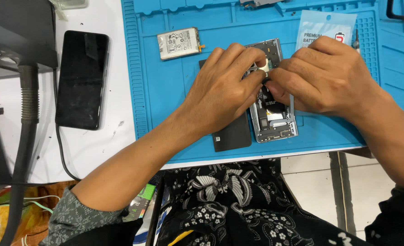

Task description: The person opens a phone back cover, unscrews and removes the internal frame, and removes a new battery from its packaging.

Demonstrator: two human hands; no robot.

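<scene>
Both hands meet over an opened smartphone with a silver metal frame and its back removed (274, 119), which lies on a bright blue silicone work mat with ribbed edges and shallow moulded compartments (165, 91). The left hand (224, 91) lies palm-down across the upper half of the phone, its fingers curled and pressing on the inner parts. The right hand (325, 77) comes in from the other side with its fingers bent and pinched together at the same spot; what they pinch is too small to tell. Below the fingertips the phone's interior shows dark boards and a pale flat ribbon.

Under the left palm, touching the phone's side, lies a flat matte black back cover (231, 136). Beyond the left hand's knuckles rests a loose, silver-grey rectangular battery with a printed label (178, 43), soft-looking and slightly tilted. Just beyond the right hand a pale blue glossy plastic pouch (325, 26) lies flat, partly hidden by the knuckles.

Off the mat, well to the left of the left forearm, a black glass-faced smartphone (82, 78) lies on the white tabletop (106, 150), beside a black cable (60, 146).
</scene>
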